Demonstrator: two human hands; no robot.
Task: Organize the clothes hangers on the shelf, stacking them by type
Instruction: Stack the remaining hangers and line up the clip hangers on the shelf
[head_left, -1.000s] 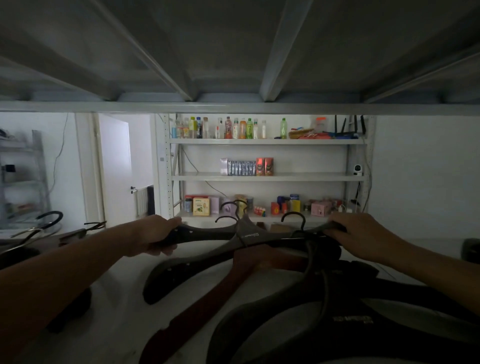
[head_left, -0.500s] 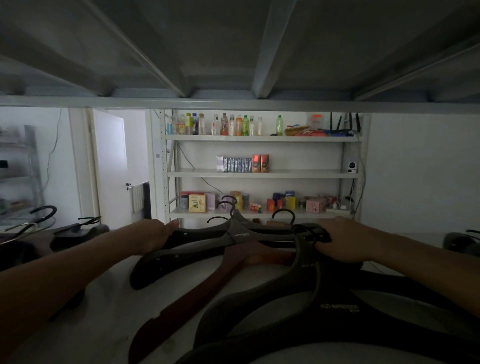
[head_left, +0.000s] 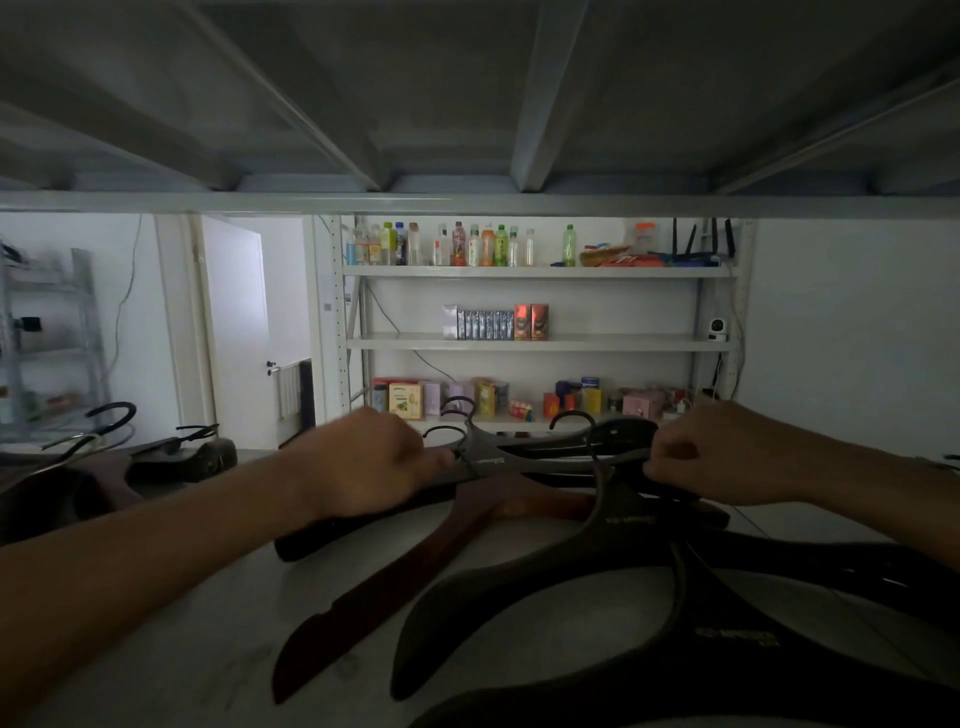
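Reaching forward over the shelf (head_left: 182, 649), both forearms stretched out from the lower corners toward the middle of the head view. Left hand (head_left: 363, 467) knuckles-up, fingers curled down around the left end of a dark hanger (head_left: 519, 462), gripping it. Right hand (head_left: 727, 457) likewise palm-down, fingers bent and closed on the right end of the same hanger, thumb tucked near its bar. Held level between the two hands, just above the pile, hooks (head_left: 571, 418) pointing away from the camera; cannot tell whether one hanger or several pressed together, since a few hooks rise from the same spot.

Lying under it on the shelf: a brown hanger (head_left: 405, 582) slanting from the centre down to the lower left, and a grey hanger (head_left: 519, 587) curving beside it with small lettering near its neck. More black hangers (head_left: 779, 675) filling the lower right, overlapping each other, edges lost in shadow. Well apart at far left, another pile (head_left: 104, 467) of dark hangers with hooks up.

Overhead, the ribbed underside of an upper shelf (head_left: 467, 104). Beyond, against a white wall, a rack (head_left: 540, 343) carrying bottles (head_left: 467, 247) on top, small boxes (head_left: 493, 325) in the middle and mixed packets below. White door (head_left: 234, 332) to its left.
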